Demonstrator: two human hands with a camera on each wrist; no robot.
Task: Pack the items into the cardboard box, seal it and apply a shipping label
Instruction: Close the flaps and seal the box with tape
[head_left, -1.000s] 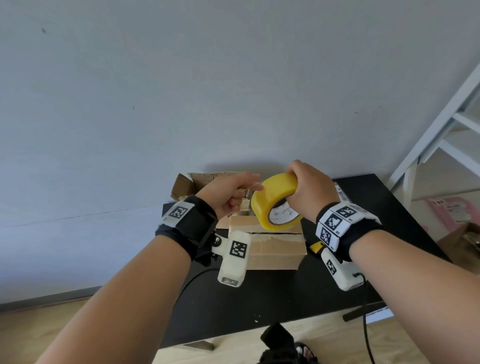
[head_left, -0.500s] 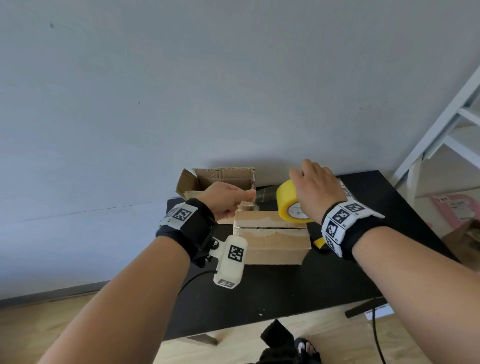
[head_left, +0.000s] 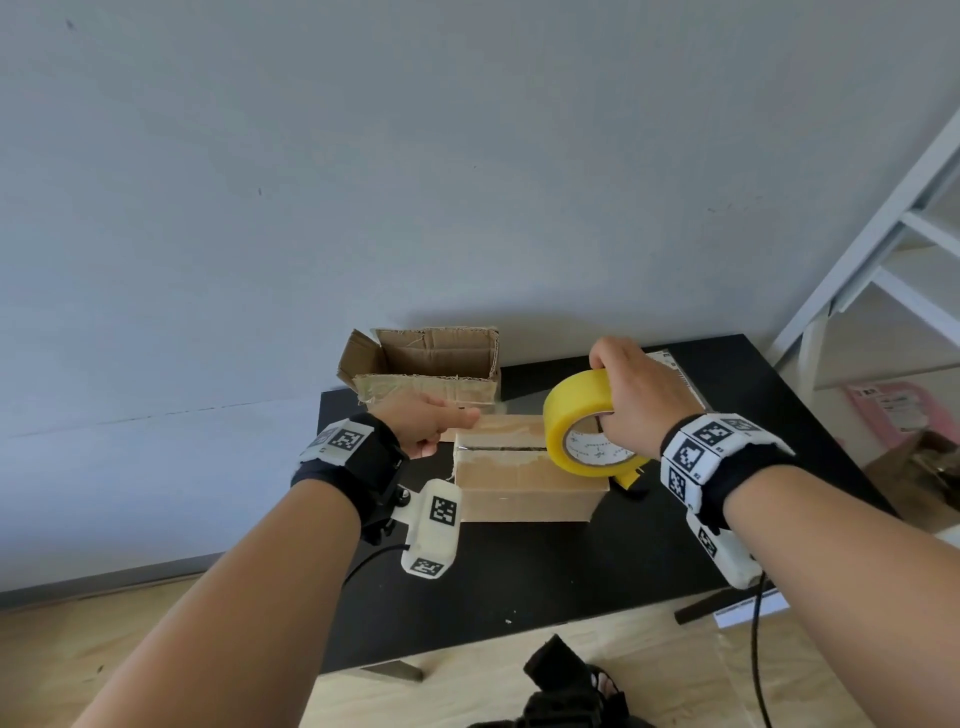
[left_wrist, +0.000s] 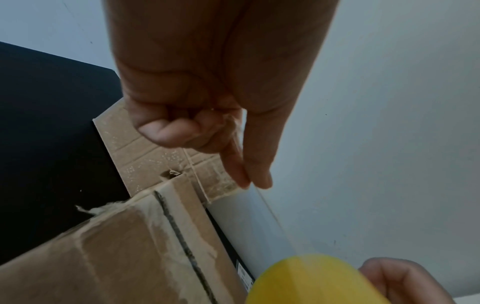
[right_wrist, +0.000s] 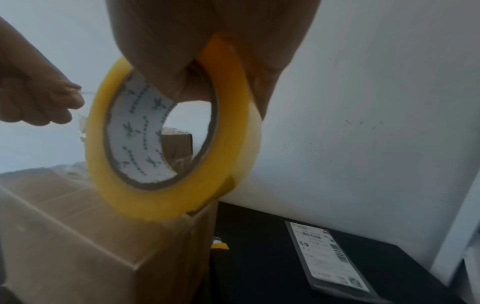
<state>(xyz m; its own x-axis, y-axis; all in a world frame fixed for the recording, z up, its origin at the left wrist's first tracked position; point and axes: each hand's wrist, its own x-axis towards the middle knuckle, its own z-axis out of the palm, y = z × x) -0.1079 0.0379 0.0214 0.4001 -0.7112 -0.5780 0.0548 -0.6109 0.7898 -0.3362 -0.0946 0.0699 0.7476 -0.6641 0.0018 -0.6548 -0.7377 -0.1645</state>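
- Since half a second ago, the tape roll (head_left: 581, 423) has come nearer the camera and now hangs over the right end of the cardboard box (head_left: 524, 480), where before it sat farther back by the box's rear right corner.
- Right hand (head_left: 641, 402) grips the roll from above, thumb curled through the core and fingers wrapped over the yellow outer band; the roll stands on edge at about 9 o'clock from that hand.
- Left hand (head_left: 423, 423) holds its place at the box's left end, thumb and forefinger pressed together on the free end of clear tape (left_wrist: 262, 218), other fingers curled into the palm.
- From the left wrist view the strip runs from the pinching fingertips (left_wrist: 244, 176) down toward the roll at 5 o'clock.
- Closed flaps meet in a dark seam (head_left: 501, 448) along the box top, between the two hands.
- Box rests on the black surface (head_left: 519, 587).
- Shipping label (right_wrist: 328, 255) lies flat on the surface at 3 o'clock from the box, well apart from both hands.
- Second, open carton (head_left: 431, 371) stands at 12 o'clock behind the box, against the wall.
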